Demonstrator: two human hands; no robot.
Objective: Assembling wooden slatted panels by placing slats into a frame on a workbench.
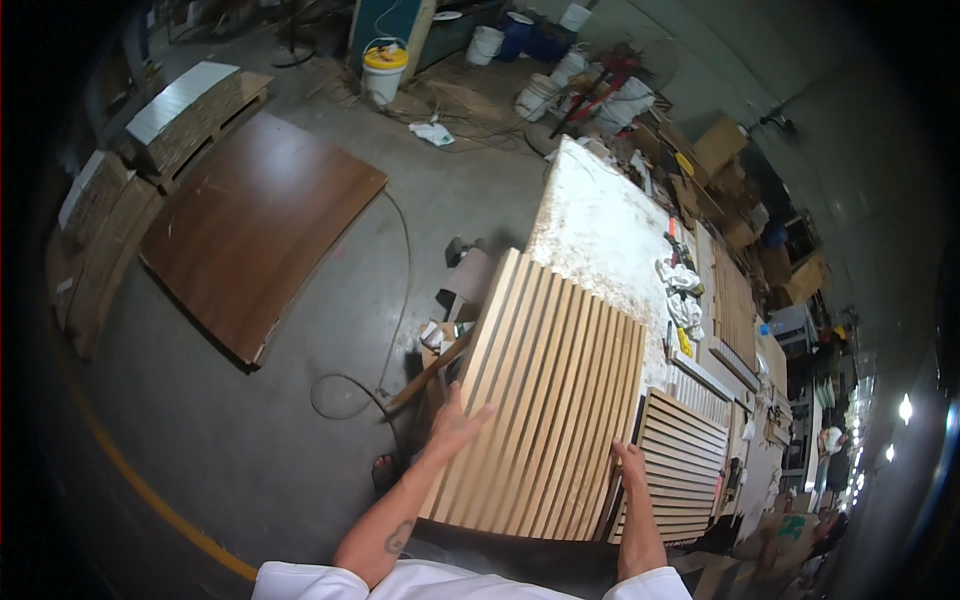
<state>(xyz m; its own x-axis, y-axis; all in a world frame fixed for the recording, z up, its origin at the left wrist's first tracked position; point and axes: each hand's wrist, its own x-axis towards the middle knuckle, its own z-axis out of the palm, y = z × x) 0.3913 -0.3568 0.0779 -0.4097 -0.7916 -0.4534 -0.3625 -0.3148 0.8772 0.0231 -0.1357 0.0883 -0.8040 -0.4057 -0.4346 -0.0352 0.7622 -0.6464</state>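
A slatted light-wood panel (545, 400), with long parallel strips and dark gaps between them, lies in front of me, its far end over a white-topped worktable (600, 210). My left hand (458, 428) grips its left edge, thumb laid over the outer slats. On the opposite side my right hand (629, 460) is closed on the right edge, with the fingertips partly hidden. Just right of that hand is a second slatted panel (680, 460), its strips running crosswise.
A brown wood-grain sheet (265, 235) lies at the left, near stacked boards on a pallet (185, 115). Cables (408, 260) trail over the floor. White rags (682, 300) and tools rest along the table's right side. A yellow-lidded bucket (384, 75) stands farther back.
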